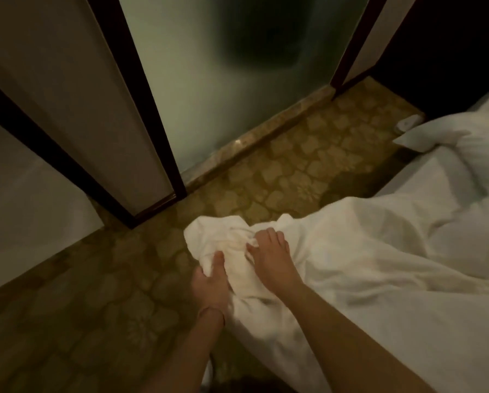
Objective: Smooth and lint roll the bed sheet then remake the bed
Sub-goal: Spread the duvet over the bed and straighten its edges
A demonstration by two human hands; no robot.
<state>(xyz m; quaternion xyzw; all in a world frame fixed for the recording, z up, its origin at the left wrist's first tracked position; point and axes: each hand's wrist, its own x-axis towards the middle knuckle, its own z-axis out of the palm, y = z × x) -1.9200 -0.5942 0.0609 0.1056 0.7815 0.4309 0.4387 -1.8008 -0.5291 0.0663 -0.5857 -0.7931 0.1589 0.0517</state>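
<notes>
We see the white bed sheet [365, 265] spread in loose folds across the bed [447, 177], with one bunched corner pulled out past the bed's near side edge so that it hangs over the floor, and both of our hands are at that corner. The left hand [210, 287] sits on the floor side of the bunch, and the right hand [269, 258] lies just beside it on the bed side, the two close together with a fold of cloth between them. Further up the bed, toward its far end, a white pillow [447, 140] lies with one corner poking over the bed's edge. Beyond that corner, on the floor near the wall, we make out a small pale object [408, 123] too blurred to identify. The floor [294, 171] is a yellow-brown carpet with a rounded, tile-like pattern, dimly lit. Ahead of us stands a frosted glass panel [209, 80] set in dark frames, with a stone-like sill along its foot and pale wall panels to the left. Our left hand has its fingers curled around a fistful of the sheet's corner, thumb pointing up along the cloth. Our right hand pinches a fold of the sheet, fingers bent down into the fabric.
</notes>
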